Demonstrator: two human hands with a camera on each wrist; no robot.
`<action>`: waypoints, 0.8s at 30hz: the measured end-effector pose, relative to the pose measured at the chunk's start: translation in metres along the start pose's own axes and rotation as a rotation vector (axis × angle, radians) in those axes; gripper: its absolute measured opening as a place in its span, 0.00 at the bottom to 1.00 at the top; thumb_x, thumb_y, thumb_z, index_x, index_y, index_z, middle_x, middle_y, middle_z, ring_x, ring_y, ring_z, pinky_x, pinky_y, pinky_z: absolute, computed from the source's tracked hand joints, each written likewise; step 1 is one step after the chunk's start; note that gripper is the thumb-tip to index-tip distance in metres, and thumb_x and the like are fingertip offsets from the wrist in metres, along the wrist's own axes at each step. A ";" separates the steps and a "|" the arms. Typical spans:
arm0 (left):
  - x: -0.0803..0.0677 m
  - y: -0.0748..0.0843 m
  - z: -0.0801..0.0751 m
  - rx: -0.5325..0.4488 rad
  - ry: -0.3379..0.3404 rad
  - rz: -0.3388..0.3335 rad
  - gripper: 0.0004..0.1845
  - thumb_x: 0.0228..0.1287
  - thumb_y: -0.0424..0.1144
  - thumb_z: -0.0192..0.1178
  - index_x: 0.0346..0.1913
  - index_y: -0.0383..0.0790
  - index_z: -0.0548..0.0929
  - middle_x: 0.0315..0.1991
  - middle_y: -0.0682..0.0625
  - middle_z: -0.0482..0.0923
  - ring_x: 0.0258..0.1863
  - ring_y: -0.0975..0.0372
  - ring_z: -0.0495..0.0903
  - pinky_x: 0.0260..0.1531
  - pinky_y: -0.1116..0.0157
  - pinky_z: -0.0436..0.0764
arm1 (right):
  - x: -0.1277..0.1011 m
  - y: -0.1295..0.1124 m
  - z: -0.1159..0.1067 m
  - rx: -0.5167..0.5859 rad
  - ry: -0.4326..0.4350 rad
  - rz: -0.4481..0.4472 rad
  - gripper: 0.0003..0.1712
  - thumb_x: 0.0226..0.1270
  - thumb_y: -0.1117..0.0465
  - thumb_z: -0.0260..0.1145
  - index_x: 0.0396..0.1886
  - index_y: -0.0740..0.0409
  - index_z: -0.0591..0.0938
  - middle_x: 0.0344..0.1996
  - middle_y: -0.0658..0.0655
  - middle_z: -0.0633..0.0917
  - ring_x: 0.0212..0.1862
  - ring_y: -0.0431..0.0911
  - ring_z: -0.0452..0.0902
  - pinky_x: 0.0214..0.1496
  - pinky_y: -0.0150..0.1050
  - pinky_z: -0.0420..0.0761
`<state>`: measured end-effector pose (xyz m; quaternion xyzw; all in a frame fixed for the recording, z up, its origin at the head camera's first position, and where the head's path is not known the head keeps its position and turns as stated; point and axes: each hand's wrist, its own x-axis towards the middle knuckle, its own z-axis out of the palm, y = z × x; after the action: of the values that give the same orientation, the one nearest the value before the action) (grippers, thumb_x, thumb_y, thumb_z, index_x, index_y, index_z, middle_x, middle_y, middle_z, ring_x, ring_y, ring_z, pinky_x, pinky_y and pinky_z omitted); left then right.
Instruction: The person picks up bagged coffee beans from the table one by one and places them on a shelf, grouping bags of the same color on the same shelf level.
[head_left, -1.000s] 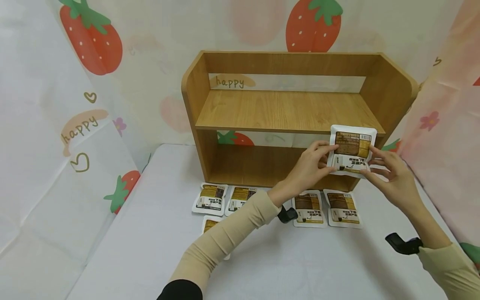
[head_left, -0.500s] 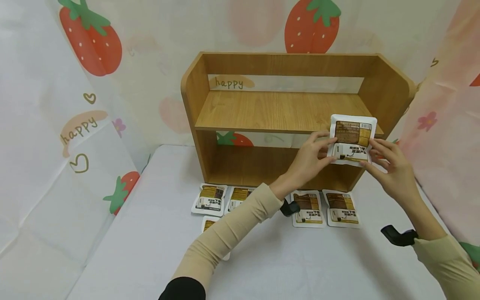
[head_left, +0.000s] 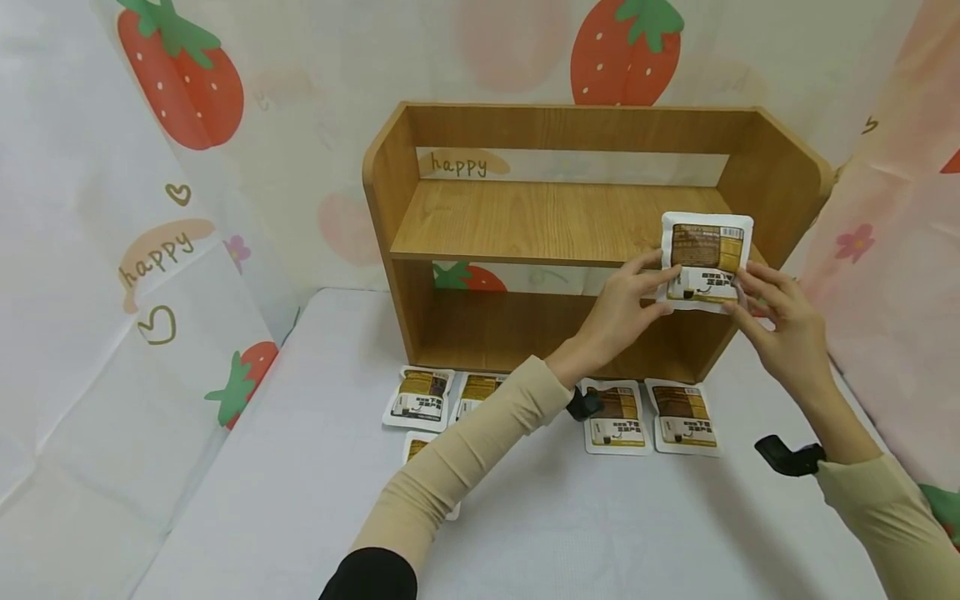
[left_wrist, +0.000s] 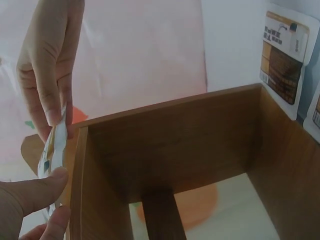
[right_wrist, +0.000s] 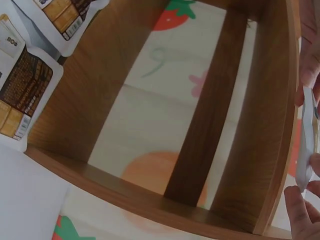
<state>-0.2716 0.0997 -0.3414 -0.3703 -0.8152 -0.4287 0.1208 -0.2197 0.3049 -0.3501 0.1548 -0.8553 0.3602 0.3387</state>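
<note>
A flat white food pouch (head_left: 707,260) with a brown and yellow label is held up in front of the right part of the wooden shelf unit (head_left: 555,221). My left hand (head_left: 618,307) pinches its left edge between thumb and fingers. At the opposite edge, my right hand (head_left: 787,329) pinches it the same way. Seen edge-on in the left wrist view, the pouch (left_wrist: 59,145) is close to the front edge of the upper board. The right wrist view shows the thin side of the pouch (right_wrist: 306,145) at the far right.
Similar pouches lie on the white table (head_left: 570,525) before the shelf: two pouches (head_left: 617,417) (head_left: 686,419) at right, others (head_left: 420,396) at left, partly hidden by the left sleeve (head_left: 465,458). The unit's right side panel (head_left: 787,179) stands beyond the right hand.
Both hands have raised the pouch steadily, from in front of the lower compartment to the level of the upper board. The pouches on the table have stayed put.
</note>
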 end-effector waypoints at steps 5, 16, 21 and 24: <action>0.004 0.001 0.000 0.064 -0.023 0.036 0.28 0.58 0.34 0.63 0.63 0.41 0.71 0.69 0.45 0.59 0.64 0.59 0.65 0.49 0.81 0.71 | 0.003 -0.001 -0.003 -0.076 -0.041 -0.064 0.34 0.46 0.76 0.72 0.57 0.66 0.75 0.59 0.67 0.72 0.55 0.64 0.70 0.45 0.09 0.61; 0.014 -0.001 0.000 0.221 -0.064 0.089 0.25 0.64 0.40 0.56 0.65 0.44 0.69 0.69 0.46 0.60 0.65 0.61 0.64 0.56 0.79 0.66 | 0.012 0.004 -0.006 -0.098 -0.073 -0.077 0.30 0.54 0.72 0.67 0.60 0.66 0.73 0.62 0.69 0.69 0.61 0.67 0.65 0.55 0.12 0.56; 0.021 0.003 -0.002 0.349 -0.073 0.107 0.25 0.66 0.41 0.53 0.66 0.45 0.67 0.69 0.45 0.59 0.62 0.60 0.68 0.55 0.77 0.70 | 0.020 0.005 -0.007 -0.115 -0.100 -0.089 0.29 0.57 0.71 0.65 0.61 0.67 0.71 0.62 0.69 0.69 0.60 0.67 0.65 0.54 0.13 0.60; 0.026 0.005 -0.002 0.379 -0.083 0.108 0.25 0.67 0.41 0.53 0.67 0.44 0.66 0.68 0.44 0.60 0.61 0.59 0.70 0.54 0.76 0.71 | 0.024 0.007 -0.006 -0.119 -0.103 -0.082 0.29 0.58 0.71 0.64 0.61 0.67 0.71 0.62 0.70 0.69 0.60 0.67 0.66 0.61 0.21 0.62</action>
<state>-0.2863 0.1125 -0.3237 -0.4016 -0.8644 -0.2448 0.1776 -0.2373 0.3134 -0.3339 0.1877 -0.8844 0.2859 0.3175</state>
